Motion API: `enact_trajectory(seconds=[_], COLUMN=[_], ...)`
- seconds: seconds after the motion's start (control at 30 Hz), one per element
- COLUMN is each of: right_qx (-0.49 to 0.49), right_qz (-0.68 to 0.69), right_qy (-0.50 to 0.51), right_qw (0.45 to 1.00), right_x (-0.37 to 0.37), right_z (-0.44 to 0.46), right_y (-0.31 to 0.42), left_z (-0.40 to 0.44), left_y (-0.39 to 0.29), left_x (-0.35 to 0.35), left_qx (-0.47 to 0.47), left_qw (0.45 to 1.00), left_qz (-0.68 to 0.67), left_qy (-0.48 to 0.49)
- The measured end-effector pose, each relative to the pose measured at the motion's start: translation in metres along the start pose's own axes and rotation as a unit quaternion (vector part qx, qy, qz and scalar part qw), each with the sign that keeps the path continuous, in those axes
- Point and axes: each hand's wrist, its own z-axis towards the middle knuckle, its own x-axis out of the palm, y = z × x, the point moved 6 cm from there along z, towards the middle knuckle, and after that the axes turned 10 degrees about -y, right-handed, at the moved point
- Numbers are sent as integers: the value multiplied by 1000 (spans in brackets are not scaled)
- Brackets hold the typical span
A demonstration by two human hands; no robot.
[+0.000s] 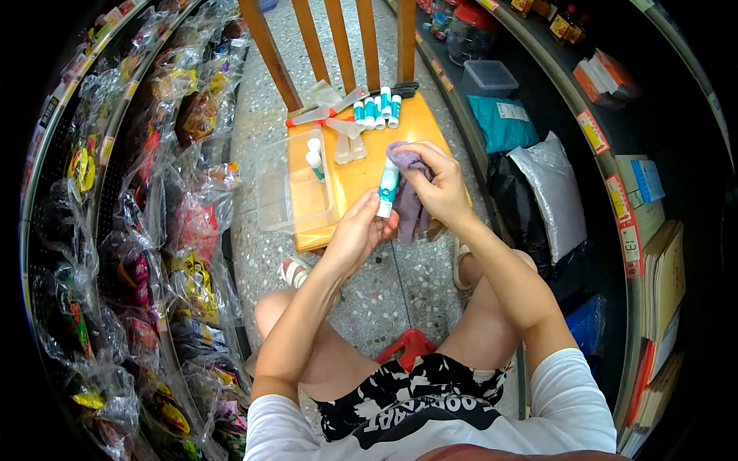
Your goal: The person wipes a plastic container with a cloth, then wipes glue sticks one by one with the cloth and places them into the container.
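Observation:
My left hand (356,233) grips the lower end of a white and teal glue stick (389,187), which stands tilted above the chair's front edge. Pinched in my right hand (440,183) is a purple cloth (413,207), pressed round the upper end of that same stick and hanging down beside it. On the wooden chair seat (315,238), several similar glue sticks (371,115) stand in a cluster. A clear plastic box (270,192) sits at the seat's left, overhanging it, with white-capped sticks (314,159) inside.
Translucent bottles with red caps (314,115) and black items (405,89) lie toward the chair's back slats (338,42). Shelves of plastic-wrapped packets (196,230) flank the left. Shelves on the right hold a silver bag (550,192) and a teal package (503,123).

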Motion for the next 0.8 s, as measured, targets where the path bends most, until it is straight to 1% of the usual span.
enact_trajectory(seconds=[0.07,0.13,0.17,0.23,0.27,0.33,0.37,0.4,0.43,0.5,0.53,0.6,0.63,0.73,0.8], right_qx=[1,-25,-38,-35,-33,-80,-103,-86,-123,-92,-101,-119,-105,-65,-49], right_qz=[-15,-16,-17,-25,-29,-42,-48,-24,-29,1,1,1,3,-6,-7], right_qy=[7,-5,-10,-17,-21,-8,-2,32,60,98,99,100,88,49,24], right_qw=[1000,1000,999,999,999,996,994,995,990,991,990,988,991,997,998], right_x=[1,3,4,4,3,9,11,17,21,28,28,27,25,18,11], right_z=[-2,-4,-5,-4,-5,-12,-16,-21,-26,-34,-34,-34,-33,-22,-14], right_y=[2,2,3,7,8,7,7,11,16,21,22,24,21,16,13], left_z=[4,6,7,6,6,6,6,5,5,5,6,8,7,5,5], left_y=[2,3,3,0,-1,-4,-5,-10,-14,-14,-13,-7,-5,-5,-3], left_x=[-3,-4,-5,-2,-3,-2,-3,0,-1,-8,-12,-15,-16,-5,-4], left_qx=[-4,2,10,27,34,47,59,70,82,83,82,86,87,85,79], left_qw=[1000,999,999,998,998,997,996,994,991,987,984,985,986,995,996], left_qz=[-12,-43,-44,-47,-51,-58,-55,-52,-49,-25,-12,-8,-6,-14,-5], left_qy=[7,24,12,-14,-12,-8,-36,-64,-92,-138,-160,-149,-144,-43,-27])
